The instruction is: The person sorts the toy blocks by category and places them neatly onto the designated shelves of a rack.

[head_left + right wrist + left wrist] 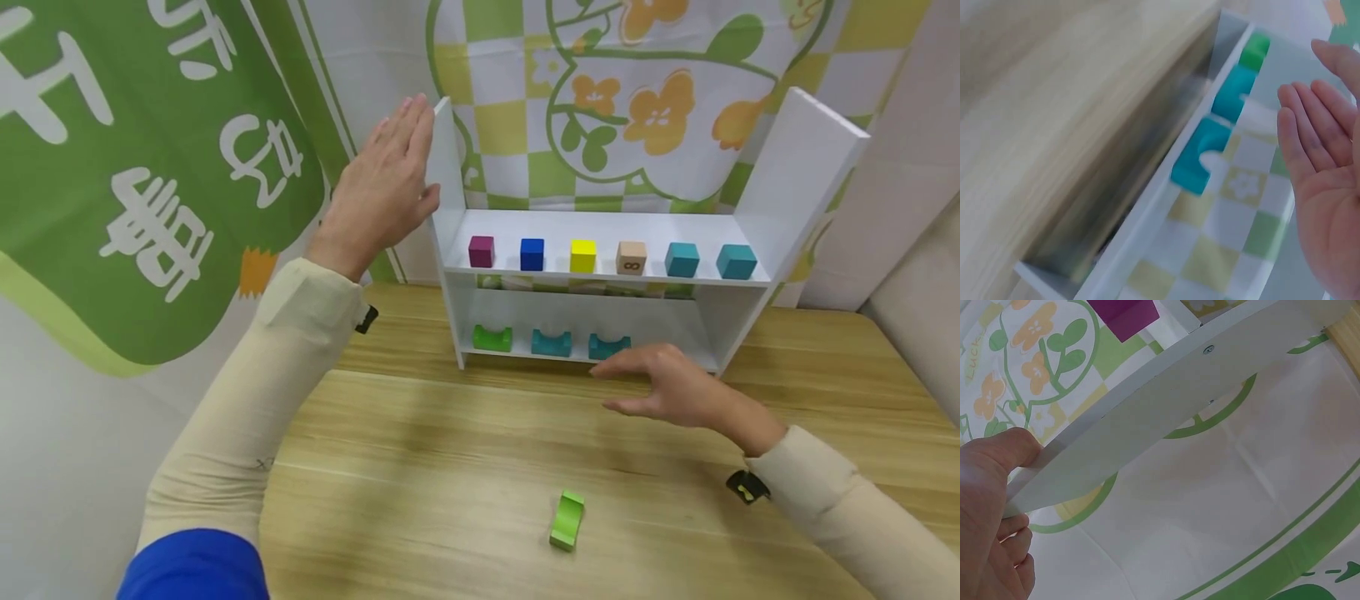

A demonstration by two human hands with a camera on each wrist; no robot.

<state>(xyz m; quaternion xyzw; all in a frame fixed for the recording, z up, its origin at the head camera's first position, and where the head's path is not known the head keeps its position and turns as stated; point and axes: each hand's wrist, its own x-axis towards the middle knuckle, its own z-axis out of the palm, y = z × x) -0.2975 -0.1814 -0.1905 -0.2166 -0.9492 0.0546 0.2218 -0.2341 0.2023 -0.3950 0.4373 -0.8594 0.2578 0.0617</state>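
My left hand (386, 183) is at the upper left side panel of a white two-tier shelf (600, 221). In the left wrist view, the thumb (1019, 447) lies on one side of the panel (1116, 428) and the fingers on the other, holding its edge. My right hand (671, 387) is in front of the lower tier, thumb and fingers apart, holding nothing. Nearest it is a teal arch block (609, 347), beside another teal arch block (551, 343) and a green arch block (492, 339). A light green arch block (567, 521) lies on the table.
Along the upper tier stand a purple cube (482, 252), a blue cube (532, 255), a yellow cube (582, 256), a wooden cube marked 8 (631, 258) and two teal cubes (682, 260). A patterned cloth (510, 125) hangs behind the shelf on the wooden table (420, 475).
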